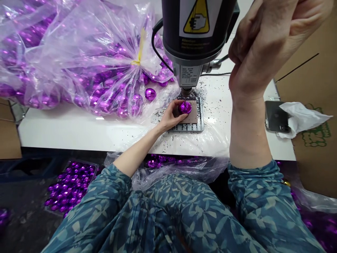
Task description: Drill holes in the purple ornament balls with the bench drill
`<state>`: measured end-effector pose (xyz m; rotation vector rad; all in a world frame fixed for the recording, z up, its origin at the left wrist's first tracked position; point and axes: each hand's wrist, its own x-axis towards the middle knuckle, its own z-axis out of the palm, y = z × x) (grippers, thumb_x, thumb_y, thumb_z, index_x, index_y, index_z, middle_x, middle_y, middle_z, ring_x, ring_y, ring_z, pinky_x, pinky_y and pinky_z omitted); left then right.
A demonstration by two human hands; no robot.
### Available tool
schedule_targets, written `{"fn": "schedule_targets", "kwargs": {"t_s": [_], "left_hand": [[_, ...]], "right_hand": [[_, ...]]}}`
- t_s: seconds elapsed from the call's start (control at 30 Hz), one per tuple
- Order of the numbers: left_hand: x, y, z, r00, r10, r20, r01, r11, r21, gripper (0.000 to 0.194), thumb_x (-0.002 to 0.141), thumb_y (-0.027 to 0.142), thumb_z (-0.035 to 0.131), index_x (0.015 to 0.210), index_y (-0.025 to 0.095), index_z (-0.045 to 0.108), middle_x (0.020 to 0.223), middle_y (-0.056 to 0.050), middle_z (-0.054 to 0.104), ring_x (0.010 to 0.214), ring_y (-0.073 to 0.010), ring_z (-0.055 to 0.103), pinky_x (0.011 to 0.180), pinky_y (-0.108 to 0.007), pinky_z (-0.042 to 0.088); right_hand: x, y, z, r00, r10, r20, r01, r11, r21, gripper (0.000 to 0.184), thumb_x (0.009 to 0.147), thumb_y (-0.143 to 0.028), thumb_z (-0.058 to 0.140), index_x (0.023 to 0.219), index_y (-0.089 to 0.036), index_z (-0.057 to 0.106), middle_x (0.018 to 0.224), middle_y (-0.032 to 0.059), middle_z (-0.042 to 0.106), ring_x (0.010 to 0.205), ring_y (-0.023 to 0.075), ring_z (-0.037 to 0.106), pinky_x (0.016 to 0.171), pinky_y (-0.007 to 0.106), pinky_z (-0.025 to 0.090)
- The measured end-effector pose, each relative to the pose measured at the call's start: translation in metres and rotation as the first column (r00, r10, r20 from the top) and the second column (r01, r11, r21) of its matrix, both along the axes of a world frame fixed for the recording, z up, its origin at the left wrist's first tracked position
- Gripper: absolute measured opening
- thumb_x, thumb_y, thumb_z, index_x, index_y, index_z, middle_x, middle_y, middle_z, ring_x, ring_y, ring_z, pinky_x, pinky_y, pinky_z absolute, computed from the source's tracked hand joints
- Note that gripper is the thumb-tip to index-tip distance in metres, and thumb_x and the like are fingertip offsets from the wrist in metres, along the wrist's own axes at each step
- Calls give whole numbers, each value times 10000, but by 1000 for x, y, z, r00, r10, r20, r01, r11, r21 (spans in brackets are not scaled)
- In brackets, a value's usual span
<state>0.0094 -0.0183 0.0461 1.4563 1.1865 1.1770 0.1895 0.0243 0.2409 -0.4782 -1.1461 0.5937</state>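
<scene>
With thumb and fingers, my left hand [171, 116] grips a shiny purple faceted ball [185, 107]. The ball rests on a brown board [194, 114] over the slotted metal base [200, 123] of a bench drill press [197, 45]. The drill's bit comes down at the ball's top; whether it has entered the ball cannot be made out. Raised at the upper right, my right hand [260, 52] is closed beside the drill press. Whatever its fingers wrap round is hidden behind the hand.
A tied clear bag [86, 59] of purple balls covers the table's left side, with a loose ball [150, 94] beside it. A phone [276, 116] and white tissue [302, 117] lie right, near a cardboard box [313, 77]. Below left sits a tray of balls [73, 182]. Dark shavings surround the base.
</scene>
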Motion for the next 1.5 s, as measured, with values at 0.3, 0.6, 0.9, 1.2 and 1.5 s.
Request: {"fn": "schedule_targets", "kwargs": {"t_s": [0.3,0.6,0.9,1.2,1.5], "left_hand": [[7,-1,-6,996,48,78,-48,999,-5,542,757,384,952,1151,247,607,1273,-85,676,1289,-289,648,1223,-487,451],[6,2,-9,995,48,86,-46,999,-20,590,714,452,981,1138,252,623,1251,-72,670,1262,-286,653,1224,-495,451],[5,1,-9,995,27,95,-25,999,-27,611,718,485,974,1152,254,610,1262,-74,664,1257,-284,654,1216,-501,460],[5,3,-12,992,24,122,-19,999,-41,591,726,445,978,1147,251,611,1248,-75,669,1262,-284,657,1206,-482,457],[6,1,-11,995,25,96,-24,1000,-7,576,752,454,956,1174,255,618,1251,-73,695,1255,-286,674,1204,-497,477]], "right_hand": [[-6,1,-12,996,-11,-93,22,993,118,648,745,-706,640,580,-177,304,426,-67,308,390,-44,297,483,163,193],[-6,-11,-48,993,-17,-118,52,952,301,408,930,-492,605,744,-134,665,482,-48,178,443,-59,339,528,133,209],[-9,-9,-65,974,-210,-90,227,938,261,734,950,-604,564,516,-124,218,430,-20,135,378,-26,199,445,241,125],[-3,1,-104,917,-396,42,383,907,177,707,1007,-640,385,509,-164,231,444,11,140,441,37,196,502,316,251],[-5,11,-115,953,-297,-58,298,888,350,833,961,-617,528,452,-139,74,338,-17,76,332,24,141,391,283,190]]}}
